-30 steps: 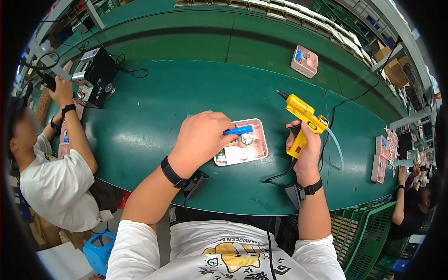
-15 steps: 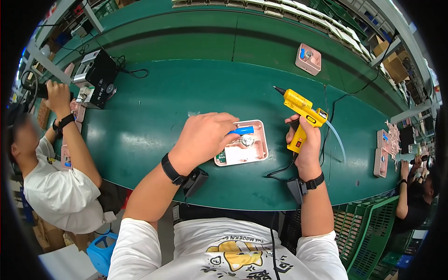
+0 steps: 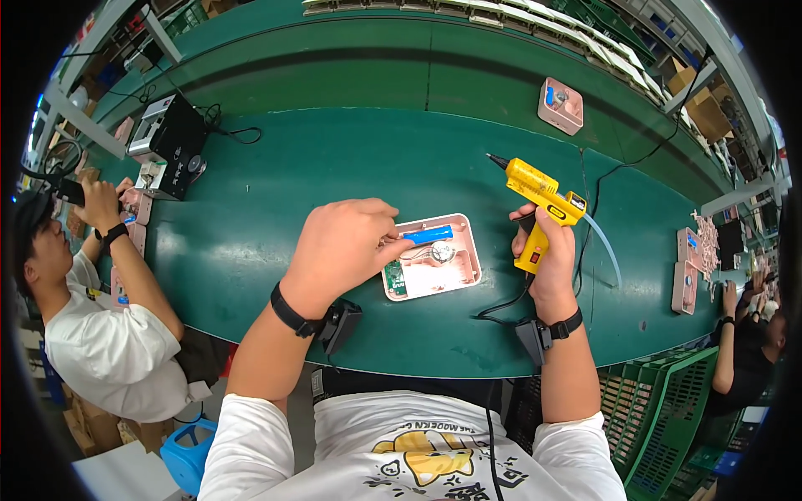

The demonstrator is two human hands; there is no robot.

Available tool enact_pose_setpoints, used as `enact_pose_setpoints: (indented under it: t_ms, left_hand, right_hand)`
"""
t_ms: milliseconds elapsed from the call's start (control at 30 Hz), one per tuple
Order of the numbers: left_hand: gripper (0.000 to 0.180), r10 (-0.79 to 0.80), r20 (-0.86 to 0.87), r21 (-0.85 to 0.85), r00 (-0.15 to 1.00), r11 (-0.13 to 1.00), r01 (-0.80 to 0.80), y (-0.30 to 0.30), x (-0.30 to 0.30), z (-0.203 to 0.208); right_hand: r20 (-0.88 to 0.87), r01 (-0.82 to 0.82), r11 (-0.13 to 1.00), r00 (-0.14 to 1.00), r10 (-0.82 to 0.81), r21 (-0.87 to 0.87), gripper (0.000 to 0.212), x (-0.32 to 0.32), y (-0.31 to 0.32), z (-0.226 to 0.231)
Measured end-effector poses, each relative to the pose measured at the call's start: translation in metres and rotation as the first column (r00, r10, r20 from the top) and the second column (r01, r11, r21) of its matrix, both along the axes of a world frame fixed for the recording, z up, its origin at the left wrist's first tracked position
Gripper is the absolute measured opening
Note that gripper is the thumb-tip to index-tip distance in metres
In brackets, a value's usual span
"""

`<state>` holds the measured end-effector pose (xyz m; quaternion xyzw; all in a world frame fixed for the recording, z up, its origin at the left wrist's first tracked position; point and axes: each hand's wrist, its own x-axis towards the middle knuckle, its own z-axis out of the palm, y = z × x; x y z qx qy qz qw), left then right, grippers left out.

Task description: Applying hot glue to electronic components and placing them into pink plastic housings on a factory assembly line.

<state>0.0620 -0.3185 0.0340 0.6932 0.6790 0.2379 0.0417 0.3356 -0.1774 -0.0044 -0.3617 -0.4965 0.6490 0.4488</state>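
Observation:
A shallow pale-pink plastic case lies with its inside up on the bench in front of me. A blue cylindrical battery lies along its far wall, above a round silvery part with thin wires. A green circuit board shows at the left side. My left hand is closed at the case's far left corner, its thumb inside by the battery's end; the fingertips are partly hidden. In my right hand is a yellow hot glue gun, its black nozzle pointing far left, raised right of the case.
Another pink case stands at the back right, and more pink cases lie at the right end. A black machine stands far left beside a co-worker. Green crates stand below the bench at right. The gun's cord trails over the bench.
My left hand has slid slightly left, uncovering more of the battery and circuit board. My right hand and the glue gun stay nearly still. The co-worker at left has shifted their hands.

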Motion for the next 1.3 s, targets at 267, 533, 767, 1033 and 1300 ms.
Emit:
enact_pose_setpoints:
  t_ms: [267, 533, 767, 1033, 1300]
  left_hand:
    - [0.019, -0.048, -0.011, -0.026, 0.999, 0.999, 0.048, 0.000, 0.007, -0.002]
    - [0.020, -0.210, 0.473, 0.266, 0.856, 0.960, 0.089, 0.011, -0.007, -0.004]
    - [0.017, -0.117, 0.824, 0.290, 0.554, 0.928, -0.235, 0.029, 0.022, -0.050]
    - [0.017, -0.130, 0.832, 0.303, 0.539, 0.921, -0.246, 0.035, 0.014, -0.062]
    - [0.019, -0.153, 0.806, 0.321, 0.573, 0.924, -0.206, 0.034, 0.012, -0.059]
  right_hand:
    - [0.024, -0.029, 0.999, 0.999, 0.029, 0.015, 0.033, -0.001, 0.000, -0.001]
    - [0.087, -0.123, 0.989, 0.989, 0.116, 0.082, 0.029, 0.006, -0.006, 0.022]
    - [0.312, -0.388, 0.920, 0.882, 0.354, 0.050, 0.028, 0.007, -0.022, 0.046]
    - [0.580, -0.462, 0.878, 0.751, 0.315, 0.122, 0.026, -0.021, -0.042, 0.061]
    - [0.682, -0.511, 0.825, 0.694, 0.230, 0.241, 0.024, -0.039, -0.051, 0.061]
